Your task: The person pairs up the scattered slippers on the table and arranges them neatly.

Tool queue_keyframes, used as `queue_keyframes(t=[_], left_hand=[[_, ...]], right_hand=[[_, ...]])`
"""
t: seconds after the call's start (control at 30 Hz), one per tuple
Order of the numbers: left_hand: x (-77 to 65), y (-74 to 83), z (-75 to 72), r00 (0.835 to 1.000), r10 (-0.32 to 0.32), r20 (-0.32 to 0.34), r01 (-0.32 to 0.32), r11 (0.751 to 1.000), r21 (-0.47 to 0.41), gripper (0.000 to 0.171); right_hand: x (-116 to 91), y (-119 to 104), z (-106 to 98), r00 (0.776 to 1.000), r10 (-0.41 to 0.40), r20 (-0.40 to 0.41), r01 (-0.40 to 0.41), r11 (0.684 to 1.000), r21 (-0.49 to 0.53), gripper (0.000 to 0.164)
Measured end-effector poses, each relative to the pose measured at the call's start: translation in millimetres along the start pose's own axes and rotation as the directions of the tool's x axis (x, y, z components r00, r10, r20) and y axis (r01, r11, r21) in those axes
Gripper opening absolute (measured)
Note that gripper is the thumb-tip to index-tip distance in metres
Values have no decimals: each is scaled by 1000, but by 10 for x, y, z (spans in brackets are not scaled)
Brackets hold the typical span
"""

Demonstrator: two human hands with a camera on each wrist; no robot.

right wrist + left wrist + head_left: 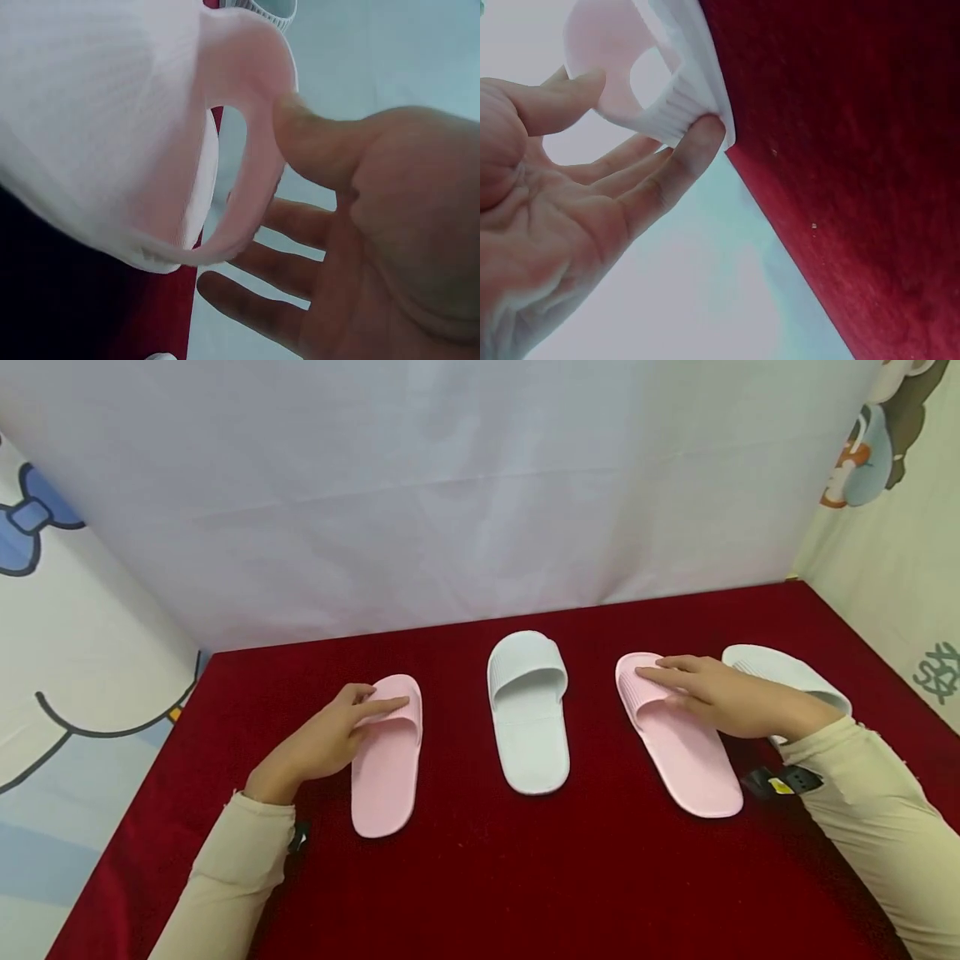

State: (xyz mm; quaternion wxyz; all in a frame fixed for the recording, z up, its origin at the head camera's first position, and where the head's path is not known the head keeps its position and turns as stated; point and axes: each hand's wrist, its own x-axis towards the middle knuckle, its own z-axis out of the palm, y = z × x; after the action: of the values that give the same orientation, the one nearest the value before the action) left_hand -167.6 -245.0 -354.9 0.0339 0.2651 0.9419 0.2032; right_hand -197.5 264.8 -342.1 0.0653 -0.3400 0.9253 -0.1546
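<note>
My left hand (326, 739) rests over the ribbed strap of a pink slipper (382, 785), with straight fingers across it. Its thumb (570, 97) lies by the strap's opening in the left wrist view, while one fingertip (705, 135) touches the strap's ribbed side. On the right, my other hand (720, 693) reaches over the strap of a second pink slipper (693, 768), fingers extended. The right wrist view has that thumb (300, 127) against the strap's rim and spread fingers beyond the strap. Both pink slippers lie sole down, toes away from me.
Between the pink slippers lies a white slipper (532, 743). Another white slipper (791, 672) sits at the far right, partly behind my right hand. The dark red cloth (465, 877) covers the table, bounded by a pale back curtain (420, 527) and printed side curtains.
</note>
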Motion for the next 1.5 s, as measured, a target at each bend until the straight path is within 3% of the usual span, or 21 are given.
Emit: queue_keyframes(t=[0.17,0.6,1.5], left_hand=[[-45,76,16,998,56,-7,-56,998,6,51],[-53,124,40,996,85,12,-86,996,36,53],[-35,324,122,999,23,41,-23,1000,7,50]], right_hand=[[-34,3,-62,1000,-6,14,6,1000,-9,49],[-79,38,-67,999,-25,26,26,999,-32,54],[-68,-70,-18,999,-35,5,35,999,-12,52]])
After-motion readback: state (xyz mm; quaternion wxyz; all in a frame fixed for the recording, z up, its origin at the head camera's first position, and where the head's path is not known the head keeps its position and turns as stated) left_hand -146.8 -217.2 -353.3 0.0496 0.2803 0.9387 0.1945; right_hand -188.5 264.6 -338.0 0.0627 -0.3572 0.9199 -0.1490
